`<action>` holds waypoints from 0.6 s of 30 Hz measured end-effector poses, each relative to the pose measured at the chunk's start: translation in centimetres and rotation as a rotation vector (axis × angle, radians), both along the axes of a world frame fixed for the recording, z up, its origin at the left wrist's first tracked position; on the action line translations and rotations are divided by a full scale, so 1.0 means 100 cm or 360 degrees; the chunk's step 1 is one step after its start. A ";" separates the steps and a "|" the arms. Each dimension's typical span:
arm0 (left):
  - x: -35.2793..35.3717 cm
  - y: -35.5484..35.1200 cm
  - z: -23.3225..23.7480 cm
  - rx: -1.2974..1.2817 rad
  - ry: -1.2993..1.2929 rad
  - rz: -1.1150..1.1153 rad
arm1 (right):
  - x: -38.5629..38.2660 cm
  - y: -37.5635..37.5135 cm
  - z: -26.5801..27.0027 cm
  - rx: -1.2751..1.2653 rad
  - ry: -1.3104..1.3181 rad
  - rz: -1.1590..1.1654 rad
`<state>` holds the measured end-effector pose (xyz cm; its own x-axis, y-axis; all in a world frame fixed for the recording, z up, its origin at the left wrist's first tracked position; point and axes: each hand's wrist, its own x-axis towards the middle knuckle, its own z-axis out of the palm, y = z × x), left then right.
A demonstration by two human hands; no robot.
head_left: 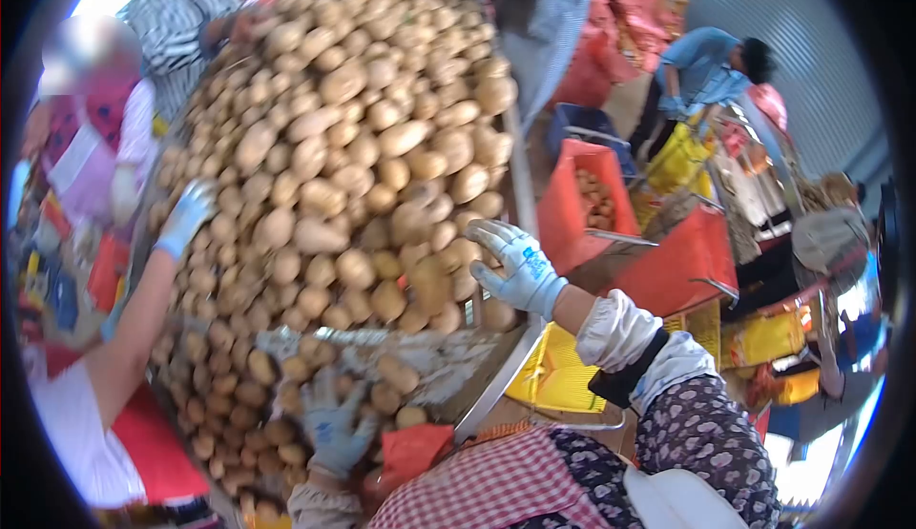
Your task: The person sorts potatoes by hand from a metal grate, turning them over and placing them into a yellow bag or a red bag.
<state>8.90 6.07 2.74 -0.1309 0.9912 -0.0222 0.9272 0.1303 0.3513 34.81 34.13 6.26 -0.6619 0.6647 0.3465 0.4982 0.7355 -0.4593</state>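
Two gloved hands on heaped potatoes (353, 147) — right hand (520, 269) fingers spread wide, left hand (334, 424) splayed flat, neither gripping

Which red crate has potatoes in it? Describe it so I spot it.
Find the big potato heap on the table. Just past its right edge stands a red crate. Unlike the red one beside it, potatoes show inside.

Person in pink (95, 138) at 10 o'clock: head area blurred; person in stripes (176, 19) at 11 o'clock: cut off at the shoulders by the top edge. Worker in blue (711, 66) at 2 o'clock: too small to tell what the hands hold. White object (677, 500) at 5 o'clock: clipped by the bottom edge, unidentifiable; left hand (334, 424) at 7 o'clock: out of focus.
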 end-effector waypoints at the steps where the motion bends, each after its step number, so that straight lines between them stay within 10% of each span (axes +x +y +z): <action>1: 0.002 -0.011 -0.006 -0.0011 -0.0015 -0.0080 | -0.013 -0.008 -0.002 0.0075 -0.0118 0.0104; 8: -0.055 -0.098 -0.038 -0.0038 0.0667 0.0623 | -0.105 -0.072 -0.035 -0.0132 -0.0352 -0.0491; 18: -0.020 -0.058 0.019 -0.0059 -0.0149 0.0271 | -0.126 -0.156 -0.041 0.0012 0.0098 0.0682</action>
<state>6.92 0.31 4.61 -0.2923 0.9531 -0.0782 0.8540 0.2970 0.4272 22.23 18.55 2.21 -0.8556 0.3314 0.3976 0.1186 0.8733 -0.4725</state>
